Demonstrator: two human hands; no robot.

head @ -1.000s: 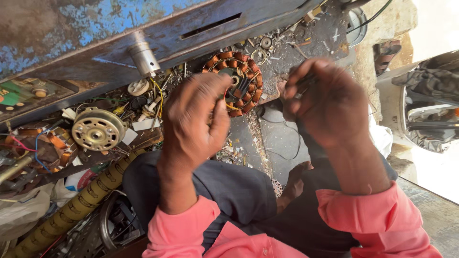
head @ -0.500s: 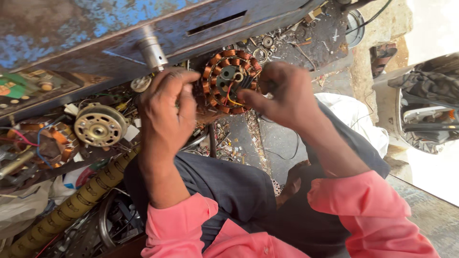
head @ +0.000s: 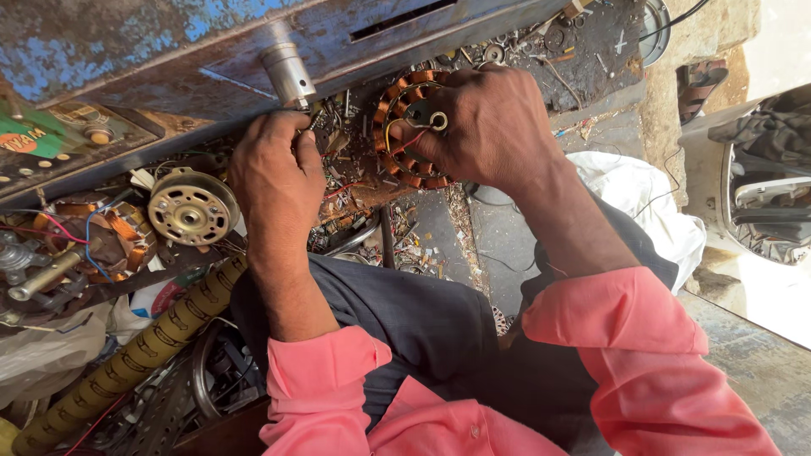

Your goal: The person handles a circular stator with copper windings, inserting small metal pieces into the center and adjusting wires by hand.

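Item: wound stator [head: 405, 127], ring-shaped, with copper coils set around a dark centre; located upper centre of the frame. It is gripped at its right edge by the right hand [head: 494, 127], fingers curled closed over the rim. Red and yellow wires are seen crossing its face.

Item: left hand [head: 274, 181], centre left of the frame, back uppermost. Its fingers are bunched narrowly, fingertips pressed among the small metal scraps [head: 338, 152] just below the metal cylinder [head: 287, 74]. Whether anything is pinched between them cannot be told.

Item: blue painted metal box [head: 169, 42], worn and rusted, spanning the upper left; the cylinder is mounted on its lower edge.

Item: round motor end cover [head: 193, 207], pale metal with slots, left of the left hand and just beside it.

Item: second copper winding [head: 80, 232] with blue and red wires, far left.

Item: ribbed yellowish hose [head: 127, 359], lying diagonally at lower left.

Item: white cloth [head: 642, 190], right of centre, beside the right forearm.

Both forearms are covered by pink sleeves [head: 642, 355] in the lower frame.
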